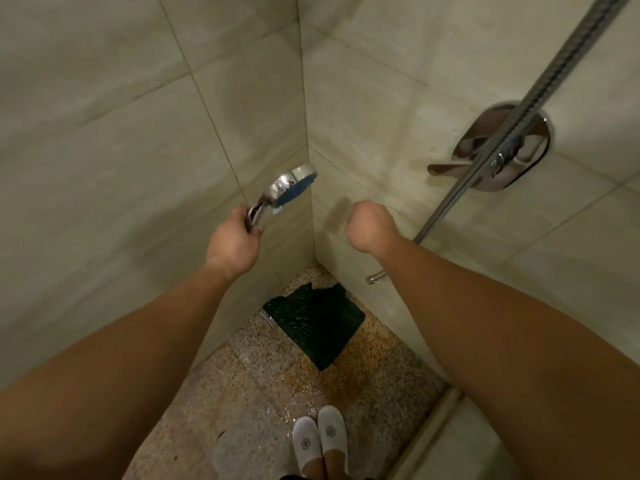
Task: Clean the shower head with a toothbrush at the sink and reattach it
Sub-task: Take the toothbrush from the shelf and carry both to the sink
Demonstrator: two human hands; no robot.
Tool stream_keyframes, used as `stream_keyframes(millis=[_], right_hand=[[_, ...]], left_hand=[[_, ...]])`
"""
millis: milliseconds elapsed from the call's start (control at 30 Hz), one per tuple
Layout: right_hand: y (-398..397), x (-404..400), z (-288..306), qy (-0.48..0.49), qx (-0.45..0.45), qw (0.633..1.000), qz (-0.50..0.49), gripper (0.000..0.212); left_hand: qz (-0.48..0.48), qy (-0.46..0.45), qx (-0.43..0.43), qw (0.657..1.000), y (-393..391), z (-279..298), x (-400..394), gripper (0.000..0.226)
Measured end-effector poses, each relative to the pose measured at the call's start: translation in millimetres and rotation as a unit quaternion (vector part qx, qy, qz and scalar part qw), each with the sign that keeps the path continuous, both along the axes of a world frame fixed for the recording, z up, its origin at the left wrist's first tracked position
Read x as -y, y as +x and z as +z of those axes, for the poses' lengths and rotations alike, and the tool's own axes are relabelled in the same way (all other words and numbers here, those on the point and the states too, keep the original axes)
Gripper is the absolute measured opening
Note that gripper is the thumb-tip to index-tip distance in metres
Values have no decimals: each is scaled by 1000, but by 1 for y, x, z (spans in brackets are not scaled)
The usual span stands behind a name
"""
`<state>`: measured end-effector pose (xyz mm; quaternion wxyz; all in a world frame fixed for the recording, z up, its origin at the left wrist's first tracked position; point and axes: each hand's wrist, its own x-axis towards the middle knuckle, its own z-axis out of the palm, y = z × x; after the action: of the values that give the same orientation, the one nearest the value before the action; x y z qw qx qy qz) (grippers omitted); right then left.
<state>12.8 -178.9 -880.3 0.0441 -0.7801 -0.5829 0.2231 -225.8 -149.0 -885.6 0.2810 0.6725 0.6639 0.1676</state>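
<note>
Shower head [292, 184] was up in the left hand [234, 242], fingers wrapped round its handle, face turned toward the wall corner. Right hand [370, 225] was a closed fist beside it, holding nothing visible. Hose [512, 129] and wall valve [502, 147] sat right of the right hand; dark mat [318, 323] on the floor below both.

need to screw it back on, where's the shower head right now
In the head view the shower head sits left of centre, held by its handle in the left hand, raised near the tiled wall corner, left of the closed right hand.
</note>
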Motion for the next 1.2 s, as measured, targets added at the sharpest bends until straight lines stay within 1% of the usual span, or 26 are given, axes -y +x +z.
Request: stream_keyframes(millis=[33,133,200,300,400,467,533,600,700,767,867,1067,1200], right_hand=[[-3,-4,10,14,-5,1000,-9,23],[-14,-12,44,60,-24,998,-28,30],[-19,-16,71,109,-39,993,-32,31],[-28,-25,125,210,-42,976,-40,31],[-38,-35,188,325,-37,944,-41,29],[-44,-44,225,384,-34,922,-43,27],[-49,-56,254,422,-24,905,-46,25],[-53,-72,277,451,-7,891,-50,31],[-51,-100,300,450,35,890,-63,36],[-47,-117,310,412,82,903,-86,35],[-44,-136,318,358,126,919,-110,37],[-36,-160,328,295,129,937,-133,42],[-30,-166,335,275,153,943,-113,35]], left_hand=[[-3,3,-1,1000,-2,5,0,12],[-22,-11,-11,1000,-10,21,-2,16],[-19,-29,8,999,-18,30,-4,12],[26,-66,106,992,-31,41,-6,6],[66,-99,197,973,-41,60,-6,6],[78,-101,237,963,-46,75,-8,3],[88,-98,262,956,-51,91,-10,10],[99,-95,279,950,-56,105,-12,12],[110,-89,302,943,-61,120,-17,10],[115,-85,315,938,-63,127,-19,9],[117,-81,332,933,-67,134,-18,6],[128,-55,337,931,-78,144,-10,10],[142,-43,344,927,-89,149,-3,11]])
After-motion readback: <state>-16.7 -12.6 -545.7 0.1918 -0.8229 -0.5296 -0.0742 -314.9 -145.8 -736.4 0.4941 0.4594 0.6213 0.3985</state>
